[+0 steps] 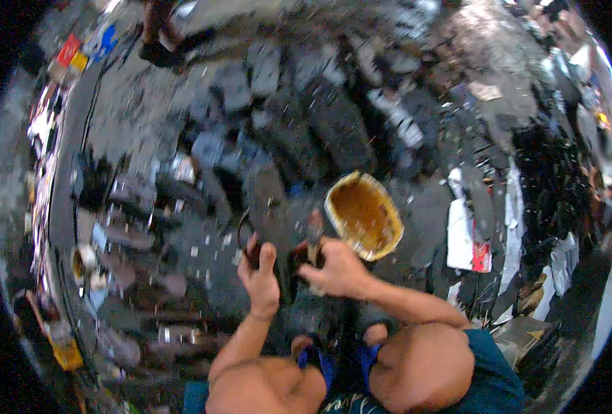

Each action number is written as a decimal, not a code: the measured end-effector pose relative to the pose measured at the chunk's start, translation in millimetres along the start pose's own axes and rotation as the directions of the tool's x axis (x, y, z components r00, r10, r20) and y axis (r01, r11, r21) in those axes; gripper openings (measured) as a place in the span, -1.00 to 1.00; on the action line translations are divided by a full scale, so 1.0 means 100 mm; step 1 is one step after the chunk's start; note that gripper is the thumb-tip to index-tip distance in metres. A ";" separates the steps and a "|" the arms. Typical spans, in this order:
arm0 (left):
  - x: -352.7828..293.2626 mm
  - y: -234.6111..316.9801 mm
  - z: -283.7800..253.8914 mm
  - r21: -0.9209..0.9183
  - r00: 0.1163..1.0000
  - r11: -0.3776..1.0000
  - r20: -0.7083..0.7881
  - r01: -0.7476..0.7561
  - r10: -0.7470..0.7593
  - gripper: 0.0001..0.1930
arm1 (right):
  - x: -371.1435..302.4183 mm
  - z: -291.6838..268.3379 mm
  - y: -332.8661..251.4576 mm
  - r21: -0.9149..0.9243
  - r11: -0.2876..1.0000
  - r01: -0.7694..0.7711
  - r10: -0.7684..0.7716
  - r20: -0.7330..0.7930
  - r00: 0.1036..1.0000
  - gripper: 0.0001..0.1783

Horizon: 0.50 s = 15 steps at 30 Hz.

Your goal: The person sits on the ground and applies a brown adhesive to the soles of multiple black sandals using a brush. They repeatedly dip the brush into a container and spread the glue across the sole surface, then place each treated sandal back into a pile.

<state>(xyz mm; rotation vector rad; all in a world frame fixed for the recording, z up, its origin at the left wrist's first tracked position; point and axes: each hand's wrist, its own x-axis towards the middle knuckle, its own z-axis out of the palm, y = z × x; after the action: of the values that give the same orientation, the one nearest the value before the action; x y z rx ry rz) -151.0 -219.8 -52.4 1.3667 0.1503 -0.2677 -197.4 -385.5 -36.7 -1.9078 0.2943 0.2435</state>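
Observation:
My left hand point(259, 279) is closed, thumb pointing up, round a dark brown curved strap point(243, 228) that rises above the fingers in a thin loop. To its right, my right hand point(340, 268) is closed with the fingers bent toward the left hand. It grips something dark and reddish that blur keeps me from naming. Just beyond the right hand stands a tub point(394, 236) with a crusted pale rim and yellow-brown thick stuff inside. A long dark sole-shaped piece point(267, 196) lies beyond the left hand.
Many dark, flat sole-like pieces point(337, 124) cover the ground ahead. White strips point(460, 234) and scraps lie at the right. A tape roll point(85, 261) sits at the left. Another person's leg point(157, 34) shows at the top. My blue-strapped sandals point(366, 362) are below my hands.

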 end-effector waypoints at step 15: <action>0.48 0.29 0.11 -0.368 0.938 0.871 0.239 0.325 -0.250 -0.35 | 0.31 -0.44 -0.33 0.312 0.894 0.321 -0.170 -0.427 0.888 -0.65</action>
<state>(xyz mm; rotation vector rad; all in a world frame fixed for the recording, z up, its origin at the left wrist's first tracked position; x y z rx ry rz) -97.2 -230.3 -34.9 0.8973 0.2426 -0.5817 -156.2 -418.2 -1.6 -1.5758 0.3282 -0.3559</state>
